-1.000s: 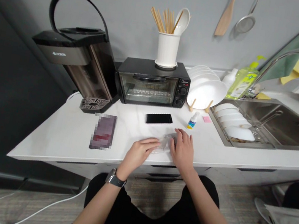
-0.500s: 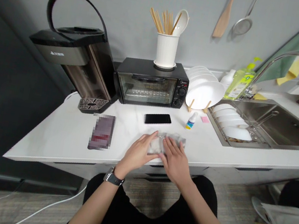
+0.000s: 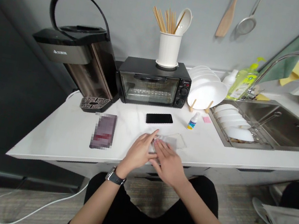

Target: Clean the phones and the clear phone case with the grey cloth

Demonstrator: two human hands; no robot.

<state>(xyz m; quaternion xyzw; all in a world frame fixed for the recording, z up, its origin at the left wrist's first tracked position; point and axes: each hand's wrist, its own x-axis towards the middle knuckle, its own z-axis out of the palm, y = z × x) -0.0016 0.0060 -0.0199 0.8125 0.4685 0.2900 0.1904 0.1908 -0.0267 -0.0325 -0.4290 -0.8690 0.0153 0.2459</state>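
Seen from above, a person's two bare hands work at the near edge of a white counter (image 3: pixel 54 143). Between and under them lies some clear film (image 3: pixel 172 143), its right end spread on the counter; blur makes it hard to tell whether it is a sheet or a bag. The left hand (image 3: pixel 139 151), with a dark watch (image 3: pixel 115 177) at its wrist, is open, thumb and fingers parted around the film's left end. The right hand (image 3: pixel 168 163) is open too, palm down, its straight fingers resting over the film and reaching toward the left hand. Just beyond the film, a phone (image 3: pixel 159 119) lies dark side up, and to its right stand a small bottle (image 3: pixel 193 121) and, beside that, a pink note (image 3: pixel 206 119). A purple item (image 3: pixel 103 131), blurred by pixels, lies to the left. Behind the phone sits a black oven (image 3: pixel 148 88), with white plates (image 3: pixel 209 93) racked upright at its right, near a steel sink (image 3: pixel 293 131).
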